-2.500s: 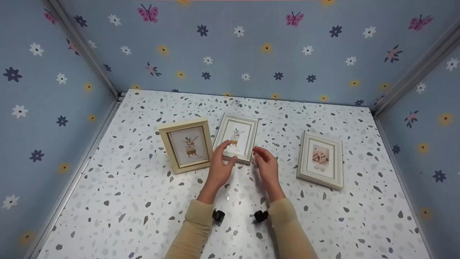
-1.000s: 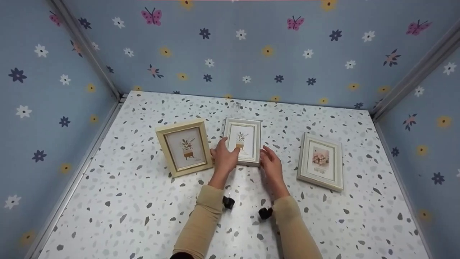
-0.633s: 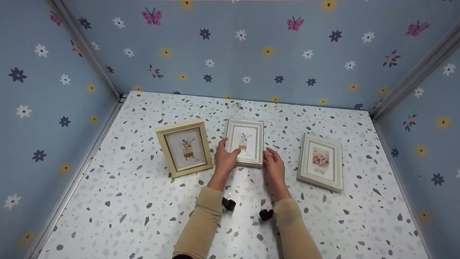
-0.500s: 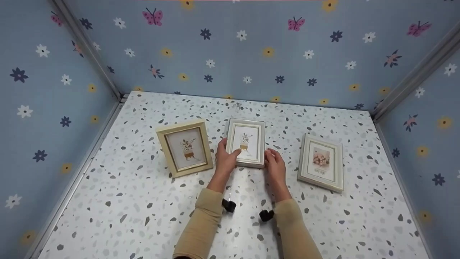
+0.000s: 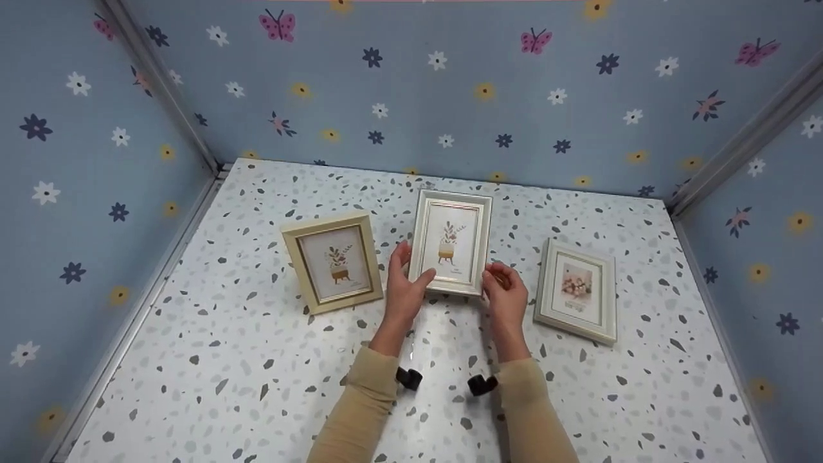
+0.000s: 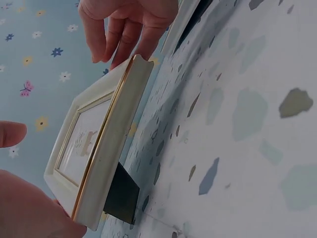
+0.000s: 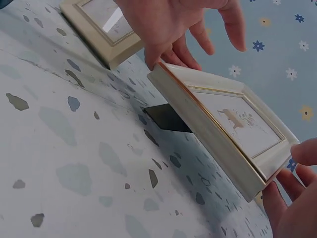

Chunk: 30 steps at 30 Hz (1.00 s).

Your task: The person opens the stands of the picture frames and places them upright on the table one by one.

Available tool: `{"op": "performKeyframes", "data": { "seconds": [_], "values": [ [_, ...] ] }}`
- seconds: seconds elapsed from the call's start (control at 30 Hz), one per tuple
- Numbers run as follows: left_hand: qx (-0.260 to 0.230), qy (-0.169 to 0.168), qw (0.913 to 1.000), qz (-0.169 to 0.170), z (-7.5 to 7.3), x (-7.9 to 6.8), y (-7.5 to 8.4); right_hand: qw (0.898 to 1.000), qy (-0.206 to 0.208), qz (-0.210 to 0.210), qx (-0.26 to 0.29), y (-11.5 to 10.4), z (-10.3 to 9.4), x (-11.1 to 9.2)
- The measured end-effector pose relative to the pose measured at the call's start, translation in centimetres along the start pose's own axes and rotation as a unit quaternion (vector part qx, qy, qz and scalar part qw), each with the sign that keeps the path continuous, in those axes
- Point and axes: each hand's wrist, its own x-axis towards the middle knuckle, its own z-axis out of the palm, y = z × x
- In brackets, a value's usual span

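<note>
A cream picture frame (image 5: 449, 241) with a potted-plant print is held tilted up between both hands. My left hand (image 5: 405, 292) grips its left edge, thumb over the front and fingers reaching behind. The right hand (image 5: 506, 297) pinches the lower right edge; in the right wrist view its thumb (image 7: 304, 151) lies by the front rim, fingers underneath. A dark stand leg (image 6: 123, 196) juts from the frame's back toward the table in the left wrist view. Whether the leg touches the table is unclear.
Left of the hands, a yellowish picture frame (image 5: 335, 260) stands leaning back. At the right, another cream frame (image 5: 575, 289) with a pink flower print rests on the speckled white table (image 5: 225, 386). Blue flowered panels (image 5: 443, 96) enclose the back and sides.
The middle frame has shifted right and its top has risen from near the table into a tilt. Both hands have moved right with it, the right one now gripping its edge.
</note>
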Motion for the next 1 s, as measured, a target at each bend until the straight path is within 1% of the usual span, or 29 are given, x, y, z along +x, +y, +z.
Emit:
{"op": "performKeyframes", "data": {
  "seconds": [0.1,0.17,0.37,0.47,0.6,0.77,0.9,1.0],
  "values": [
    [0.0,-0.003,0.9996,0.028,0.0,-0.4,0.2,1.0,0.002,-0.001,0.004,-0.3,-0.1,-0.1],
    [0.003,-0.002,0.9992,0.041,0.0,-0.6,0.1,1.0,0.002,0.001,-0.006,-0.3,-0.3,-0.1],
    [0.029,0.009,0.9983,0.049,-0.1,-1.1,0.0,0.997,0.02,0.004,-0.074,0.2,-0.6,-0.1],
    [0.049,0.008,0.9973,0.055,0.0,-1.1,0.0,0.995,0.03,-0.015,-0.089,0.2,-0.7,-0.1],
    [0.064,0.011,0.9967,0.049,-0.1,-1.2,-0.1,0.993,0.034,-0.045,-0.107,0.2,-0.9,-0.1],
    [0.078,0.017,0.9962,0.035,-0.2,-1.3,-0.3,0.99,0.028,-0.057,-0.125,0.2,-1.1,-0.3],
    [0.089,0.018,0.9954,0.03,-0.2,-1.2,-0.3,0.99,0.029,-0.063,-0.122,0.2,-1.4,-0.5],
    [0.086,0.019,0.9956,0.031,-0.3,-1.1,-0.3,0.99,0.022,-0.072,-0.116,0.2,-1.7,-0.7]
  ]
}}
